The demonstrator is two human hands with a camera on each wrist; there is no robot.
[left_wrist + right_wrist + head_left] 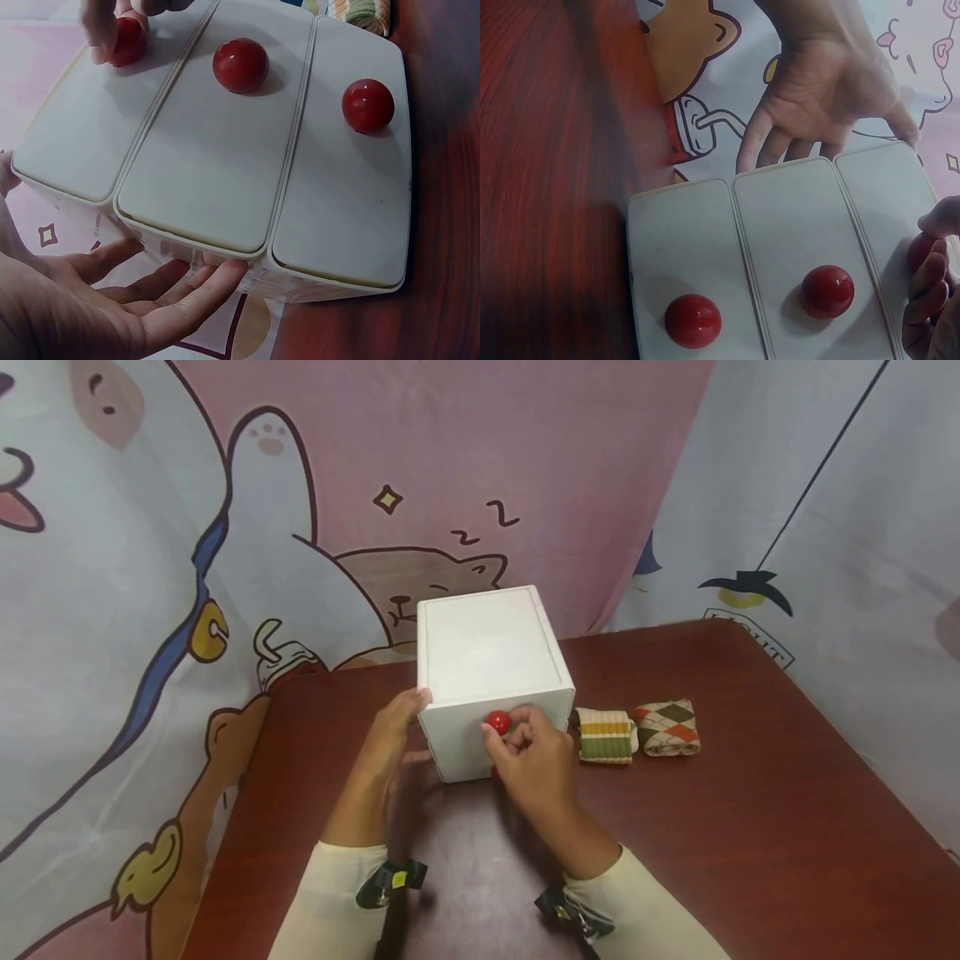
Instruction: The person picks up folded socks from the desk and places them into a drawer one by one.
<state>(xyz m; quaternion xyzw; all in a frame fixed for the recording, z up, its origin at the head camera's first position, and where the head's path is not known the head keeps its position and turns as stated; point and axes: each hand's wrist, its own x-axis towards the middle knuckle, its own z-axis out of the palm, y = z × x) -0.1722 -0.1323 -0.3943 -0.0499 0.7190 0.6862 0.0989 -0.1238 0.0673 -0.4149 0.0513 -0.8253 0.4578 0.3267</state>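
The top knob [498, 722] of the white drawer box [487, 647] is sitting between the curled fingers and thumb of the right hand [536, 768], which is pinching it at the box's front face; in the left wrist view this knob [127, 41] is showing half covered by fingertips [97, 34] on the uppermost drawer front. The middle knob [240, 65] and bottom knob [367, 105] are standing free on their own drawer fronts, untouched. All three drawers are lying flush with one another. The left hand [382, 752] is lying flat against the box's left side, fingers straight and spread, pressing the wall and gripping nothing. The box is standing on a dark red table [750, 843], near its back edge. Just right of the box, two folded sock pairs are lying side by side: a striped one [604, 737] next to the box, an argyle one [667, 727] beyond it. A cartoon-print cloth [150, 568] is hanging behind.
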